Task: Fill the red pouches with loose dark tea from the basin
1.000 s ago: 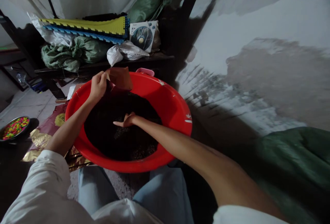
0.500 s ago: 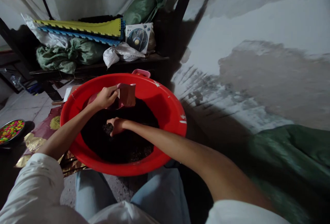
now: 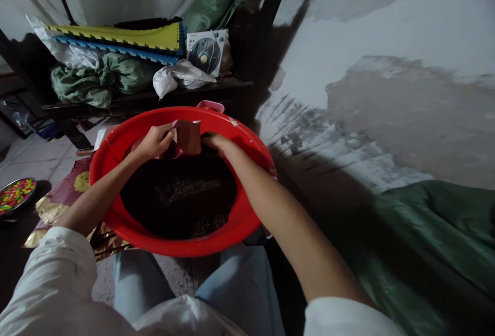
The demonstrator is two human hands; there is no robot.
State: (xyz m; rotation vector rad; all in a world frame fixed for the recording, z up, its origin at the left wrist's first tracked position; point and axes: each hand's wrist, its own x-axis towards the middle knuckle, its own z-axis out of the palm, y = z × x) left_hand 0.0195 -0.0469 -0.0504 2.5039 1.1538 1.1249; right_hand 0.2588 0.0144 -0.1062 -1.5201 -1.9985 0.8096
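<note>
L forearm (image 3: 104, 186) points to approx 2 o'clock, L hand (image 3: 157, 141) w/ thumb-side fingers (image 3: 169, 134) pinched together. R forearm (image 3: 270, 196) angles to approx 11 o'clock; R hand (image 3: 214, 141) at approx 3 o'clock of L hand, apart from it, fingertips in shadow, curl unclear.

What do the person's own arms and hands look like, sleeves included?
The left sleeve and right sleeve are short and white, with no marking visible. The left hand and right hand wear no gloves; no watch or bracelet shows.
</note>
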